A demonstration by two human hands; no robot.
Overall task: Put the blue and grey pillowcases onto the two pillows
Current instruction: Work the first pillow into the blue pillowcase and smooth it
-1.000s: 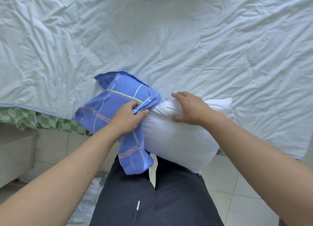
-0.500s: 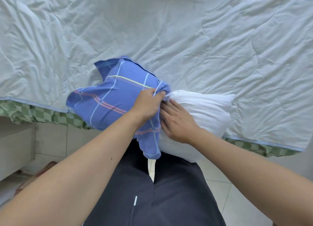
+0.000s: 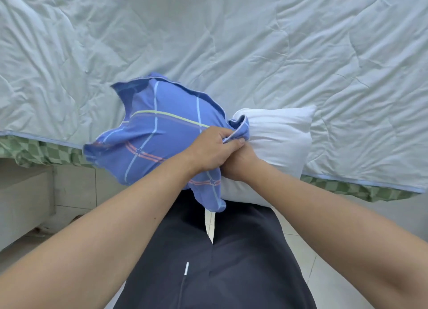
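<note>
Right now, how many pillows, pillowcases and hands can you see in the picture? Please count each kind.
Pillows: 1, the white pillow
Pillowcases: 1, the blue pillowcase; no grey one in view
Hands: 2, the left hand and the right hand
Total: 4

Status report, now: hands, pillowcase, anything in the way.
Left hand grips blue pillowcase hem. Right hand tucked beneath it against white pillow, grip hidden. Pillow about half covered. Nothing in the way.

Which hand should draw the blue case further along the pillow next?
Probably the left hand: it already grips the blue pillowcase at its bunched opening edge. The right hand sits mostly hidden beneath it against the white pillow, better for bracing.
</note>
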